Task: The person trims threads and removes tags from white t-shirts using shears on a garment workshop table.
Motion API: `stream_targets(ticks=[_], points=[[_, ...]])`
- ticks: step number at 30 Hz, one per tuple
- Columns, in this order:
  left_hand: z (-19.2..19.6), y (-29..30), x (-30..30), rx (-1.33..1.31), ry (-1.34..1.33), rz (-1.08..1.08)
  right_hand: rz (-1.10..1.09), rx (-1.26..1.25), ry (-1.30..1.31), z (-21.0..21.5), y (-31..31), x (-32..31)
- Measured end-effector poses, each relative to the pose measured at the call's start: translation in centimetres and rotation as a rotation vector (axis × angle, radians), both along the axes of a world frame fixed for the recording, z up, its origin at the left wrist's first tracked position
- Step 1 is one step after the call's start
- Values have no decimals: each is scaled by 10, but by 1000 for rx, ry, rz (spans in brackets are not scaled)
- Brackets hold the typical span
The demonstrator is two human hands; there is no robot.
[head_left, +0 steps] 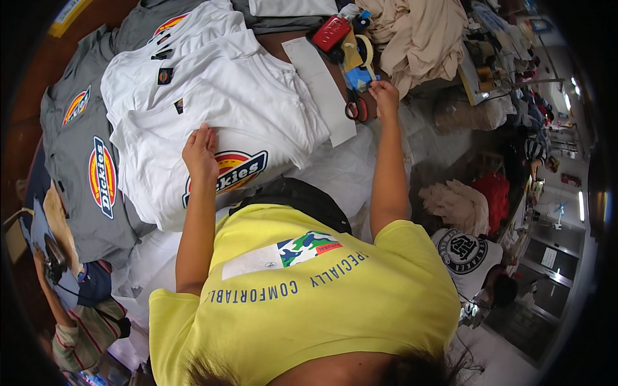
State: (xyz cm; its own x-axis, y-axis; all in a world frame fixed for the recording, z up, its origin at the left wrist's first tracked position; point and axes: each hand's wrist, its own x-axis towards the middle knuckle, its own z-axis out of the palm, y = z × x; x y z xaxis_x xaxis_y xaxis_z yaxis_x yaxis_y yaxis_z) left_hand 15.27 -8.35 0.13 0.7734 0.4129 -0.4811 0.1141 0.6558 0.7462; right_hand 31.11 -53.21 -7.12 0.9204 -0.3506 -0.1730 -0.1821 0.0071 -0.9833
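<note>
My left hand (201, 152) lies with its fingers stretched out on a white T-shirt (238, 83), just above the printed red, yellow and blue logo near my body. More white T-shirts (138, 71) overlap beneath and beyond it, their dark neck labels showing. At the table's far right, my right hand (386, 100) is closed in a pinch on the loose end of a cream tape roll (365, 51). Red-handled scissors (356, 110) lie just left of that hand, beside a long white paper strip (318, 90).
Grey T-shirts (71, 148) with the same logo spread at the left. A red object (331, 33) stands by the tape. Beige cloth (418, 38) is heaped at the back right. One co-worker (90, 328) is at the lower left, another (470, 260) at the right.
</note>
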Motion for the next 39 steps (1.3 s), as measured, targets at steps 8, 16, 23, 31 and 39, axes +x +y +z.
stream_targets(ticks=[8,16,23,31,39], points=[[-10,4,1,-274,-84,31,-120,-662,-94,39,27,-16],[-1,4,7,-363,-50,50,-194,-817,-153,21,29,-20],[-2,10,8,-474,-168,136,-218,-419,-433,20,50,-35],[5,8,0,-578,-302,169,968,-204,-126,118,266,-76],[9,7,-8,-627,-328,157,1074,-392,-167,137,364,-70]])
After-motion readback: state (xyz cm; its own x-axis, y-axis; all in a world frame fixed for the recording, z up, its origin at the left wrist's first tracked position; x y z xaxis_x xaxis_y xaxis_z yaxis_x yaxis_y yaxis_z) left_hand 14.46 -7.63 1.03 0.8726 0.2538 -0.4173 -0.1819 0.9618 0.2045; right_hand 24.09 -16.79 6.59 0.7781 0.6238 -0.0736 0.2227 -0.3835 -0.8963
